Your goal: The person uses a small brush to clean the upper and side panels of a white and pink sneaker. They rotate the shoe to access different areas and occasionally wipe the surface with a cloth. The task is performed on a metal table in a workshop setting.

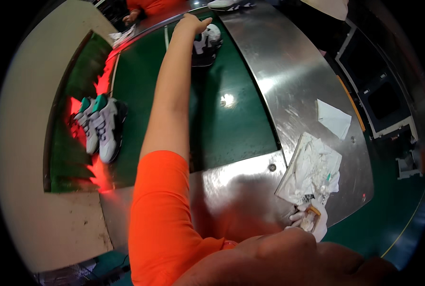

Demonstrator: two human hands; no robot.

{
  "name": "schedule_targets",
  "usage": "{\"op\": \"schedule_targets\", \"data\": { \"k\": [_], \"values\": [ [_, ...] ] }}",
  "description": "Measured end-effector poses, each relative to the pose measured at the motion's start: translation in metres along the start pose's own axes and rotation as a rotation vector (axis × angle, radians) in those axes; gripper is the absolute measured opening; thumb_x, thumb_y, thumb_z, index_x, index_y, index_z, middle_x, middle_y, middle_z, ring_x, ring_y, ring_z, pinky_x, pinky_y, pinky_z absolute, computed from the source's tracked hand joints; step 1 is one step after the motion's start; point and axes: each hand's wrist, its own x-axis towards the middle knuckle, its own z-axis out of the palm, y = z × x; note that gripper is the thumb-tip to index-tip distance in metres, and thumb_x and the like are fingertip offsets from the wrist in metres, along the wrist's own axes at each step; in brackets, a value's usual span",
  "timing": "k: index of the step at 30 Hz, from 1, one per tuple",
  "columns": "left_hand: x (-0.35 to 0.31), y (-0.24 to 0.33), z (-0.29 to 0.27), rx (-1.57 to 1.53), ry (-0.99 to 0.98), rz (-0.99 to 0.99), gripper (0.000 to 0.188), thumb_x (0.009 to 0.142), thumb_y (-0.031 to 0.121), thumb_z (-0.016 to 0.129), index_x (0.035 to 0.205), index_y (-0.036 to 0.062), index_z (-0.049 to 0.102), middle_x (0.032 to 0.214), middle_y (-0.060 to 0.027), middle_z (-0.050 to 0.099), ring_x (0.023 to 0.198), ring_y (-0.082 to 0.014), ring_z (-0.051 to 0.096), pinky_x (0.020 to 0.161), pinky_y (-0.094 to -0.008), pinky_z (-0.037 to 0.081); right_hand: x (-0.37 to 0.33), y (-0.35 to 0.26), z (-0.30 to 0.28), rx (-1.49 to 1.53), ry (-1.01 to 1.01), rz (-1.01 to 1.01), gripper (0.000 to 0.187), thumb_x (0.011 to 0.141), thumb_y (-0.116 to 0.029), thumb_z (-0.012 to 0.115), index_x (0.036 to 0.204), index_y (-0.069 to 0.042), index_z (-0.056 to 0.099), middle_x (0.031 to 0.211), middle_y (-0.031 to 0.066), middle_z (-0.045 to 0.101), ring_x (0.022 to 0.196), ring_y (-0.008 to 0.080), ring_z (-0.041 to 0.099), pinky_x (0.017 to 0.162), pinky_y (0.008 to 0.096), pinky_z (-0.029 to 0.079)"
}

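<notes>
A white, black and teal sneaker [206,43] sits far out on the green conveyor belt [231,128], close to the curved edge of the steel plate. The person's left hand [192,24] is stretched out full length to it and rests on the sneaker's upper end, with the rest of the shoe lying just below the hand on the near side; the fingers look curled over it, though I cannot tell how firmly they grip. The bare forearm runs back down the belt into an orange sleeve [162,214]. Down near the person's body, the right hand [310,220] wears a white glove and is closed around a small tool with a yellow and clear handle [312,217], at the near edge of the steel plate [288,81]. Just beyond that hand lies a crumpled heap of white cloth [312,169], and further on a flat white sheet [334,119]. Well to the left on the belt a pair of matching sneakers [102,127] lies side by side, lit by a red glow. At the far end, another person's hand [131,16] in an orange sleeve rests near some white scraps.
</notes>
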Motion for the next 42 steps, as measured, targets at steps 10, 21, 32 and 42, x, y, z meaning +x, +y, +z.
{"op": "schedule_targets", "data": {
  "k": [10,21,32,42],
  "values": [
    [-0.113,0.017,0.0,-0.018,0.174,0.183,0.071,0.071,0.045,0.071,0.119,0.0025,0.041,0.104,-0.0225,0.065,0.095,-0.0401,0.064,0.079,-0.046,0.052,0.003,-0.014,0.005,-0.167,0.058,-0.033,0.078,0.059,-0.009,0.083,0.127,-0.001,0.046,0.086,0.0098,0.062,0.069,0.0145,0.06,0.065,0.0275,0.051],
    [-0.46,-0.04,-0.149,-0.028,0.475,0.97,0.028,0.079,0.01,0.066,0.103,0.0057,0.051,0.12,-0.0198,0.061,0.11,-0.0368,0.061,0.095,-0.0506,0.047,0.014,-0.019,0.003,-0.318,-0.025,-0.212,0.063,0.066,-0.011,0.08,0.122,-0.004,0.051,0.085,0.0046,0.059,0.072,0.0092,0.054,0.067,0.0263,0.049],
    [-0.616,-0.08,-0.132,-0.078,0.385,0.889,0.025,0.084,0.008,0.062,0.106,0.0098,0.05,0.121,-0.0194,0.06,0.111,-0.0374,0.061,0.097,-0.052,0.047,-0.03,-0.081,-0.032,-0.056,-0.349,0.066,0.047,0.082,-0.008,0.063,0.124,0.006,0.049,0.095,0.0155,0.061,0.072,0.0206,0.066,0.059,0.0258,0.051],
    [-0.62,-0.081,-0.129,-0.057,0.384,0.844,0.026,0.079,0.014,0.068,0.103,0.0161,0.058,0.125,-0.0137,0.057,0.115,-0.0332,0.059,0.099,-0.0498,0.046,-0.048,-0.099,-0.009,-0.069,-0.401,0.035,0.066,0.066,-0.007,0.072,0.127,-0.001,0.049,0.099,0.0089,0.062,0.082,0.0148,0.062,0.07,0.0283,0.053]
  ]
}}
